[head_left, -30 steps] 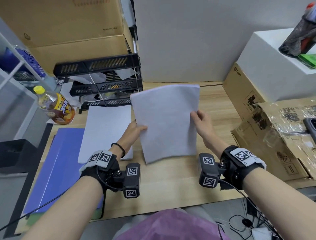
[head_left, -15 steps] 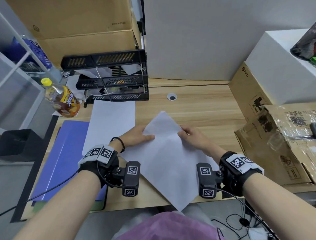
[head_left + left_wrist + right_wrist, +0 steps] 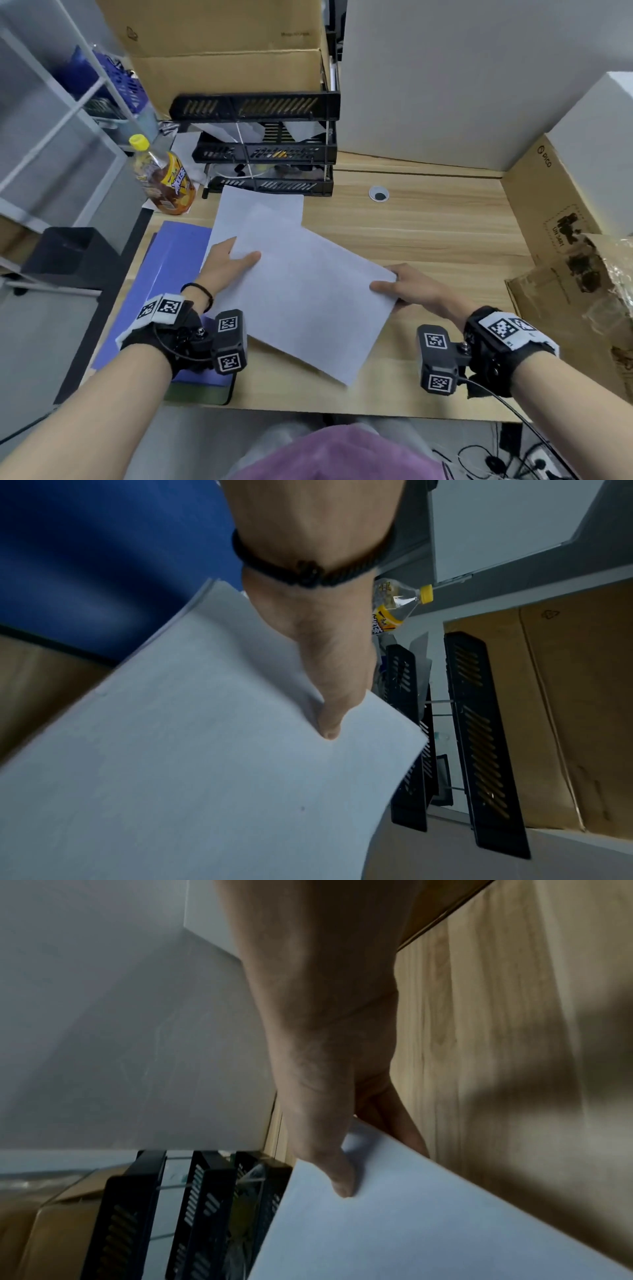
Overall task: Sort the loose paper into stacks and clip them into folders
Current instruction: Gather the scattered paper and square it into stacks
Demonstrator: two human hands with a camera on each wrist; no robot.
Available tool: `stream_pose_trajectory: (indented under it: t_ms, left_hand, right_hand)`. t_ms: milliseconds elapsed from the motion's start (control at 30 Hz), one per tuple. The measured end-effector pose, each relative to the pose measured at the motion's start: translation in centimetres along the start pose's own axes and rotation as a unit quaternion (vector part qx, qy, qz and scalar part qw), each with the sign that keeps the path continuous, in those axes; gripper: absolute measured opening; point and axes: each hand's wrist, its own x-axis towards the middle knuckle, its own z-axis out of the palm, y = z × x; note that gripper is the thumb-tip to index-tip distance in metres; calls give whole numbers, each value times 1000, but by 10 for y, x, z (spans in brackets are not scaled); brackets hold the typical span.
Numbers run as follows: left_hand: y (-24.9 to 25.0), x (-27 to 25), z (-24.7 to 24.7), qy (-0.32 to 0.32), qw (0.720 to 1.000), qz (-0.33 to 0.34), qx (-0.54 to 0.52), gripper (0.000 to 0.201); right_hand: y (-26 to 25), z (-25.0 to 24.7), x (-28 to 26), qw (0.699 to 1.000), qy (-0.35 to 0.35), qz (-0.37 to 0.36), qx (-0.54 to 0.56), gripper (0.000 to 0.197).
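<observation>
Holding a sheaf of white paper between both hands, the person has it tilted and skewed above the counter, just in front of the black letter tray. Left hand pinches the sheaf's edge on the tray's side, thumb on top and the other fingers hidden beneath; the left wrist view shows the thumb pressing the top sheet with several page edges fanned at the near corner. Right hand pinches the opposite corner, thumb on top, fingers curled under the sheets in the right wrist view. A second stack of paper lies flat directly in front of the tray, partly covered by the held sheaf, and its left edge overlaps a blue folder lying front-left of the tray. A drink bottle stands just left of the tray. Judgement: the sheaf is light, limp and slick sheet to sheet; it sags between the grips and the pages can slide apart. Best held at two opposite edges with thumbs on top, as now, and squared by tapping an edge on the counter before any clip goes on.
</observation>
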Motion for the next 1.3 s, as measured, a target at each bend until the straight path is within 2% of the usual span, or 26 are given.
stream_pose_trajectory:
  t_ms: [67, 133, 233, 300, 433, 533, 600, 667, 767, 833, 900, 967, 1033, 1100, 1200, 1267, 1300]
  left_hand:
    - [-4, 3, -9, 26, 1000, 1, 3, 34]
    - [-6, 7, -19, 43, 999, -13, -9, 41]
    - [-3, 12, -33, 73, 997, -7, -17, 27]
    - [-3, 14, -41, 106, 993, 0, -46, 30]
    - [3, 15, -43, 126, 978, 19, -167, 27]
    - [24, 18, -29, 136, 962, 69, -227, 37]
    - [31, 23, -21, 139, 958, 71, -242, 34]
    - [27, 23, -12, 132, 963, 32, -232, 29]
    - [4, 21, 1, 96, 980, -47, -167, 32]
    - [-7, 20, 8, 96, 985, -73, -121, 34]
    - [-9, 22, 9, 113, 984, -79, -111, 32]
    - [-8, 28, 5, 119, 986, -58, -103, 30]
    - [-4, 35, -2, 137, 983, -40, -114, 25]
    - [-5, 39, -6, 171, 976, -53, -123, 25]
    - [-16, 37, 2, 192, 957, -121, -180, 50]
    - [-19, 31, 18, 175, 944, -155, -233, 59]
    - [-17, 27, 28, 148, 944, -163, -248, 55]
  right_hand:
    - [-11, 8, 11, 999, -39, -6, -20, 22]
    - [-18, 14, 25, 998, -49, -17, -34, 23]
    - [-24, 18, 45, 999, 20, -28, 9, 20]
    - [-27, 16, 59, 993, 55, -33, 103, 24]
    - [-49, 14, 72, 958, 100, -89, 252, 25]
    - [-72, 4, 74, 929, 167, -173, 281, 25]
    - [-77, -3, 74, 913, 205, -192, 295, 26]
    - [-68, -2, 75, 920, 213, -166, 283, 28]
    - [-40, 10, 75, 961, 146, -102, 213, 37]
    - [-29, 15, 72, 974, 112, -87, 177, 31]
    - [-30, 12, 74, 979, 122, -75, 142, 21]
    - [-35, 2, 78, 983, 147, -70, 85, 11]
    - [-41, -10, 80, 982, 164, -71, 64, 16]
    - [-40, -17, 79, 979, 174, -66, 85, 19]
    - [-19, -14, 80, 964, 173, -43, 196, 16]
    - [-3, 2, 85, 944, 169, -21, 282, 28]
    - [1, 14, 88, 933, 178, -1, 312, 28]
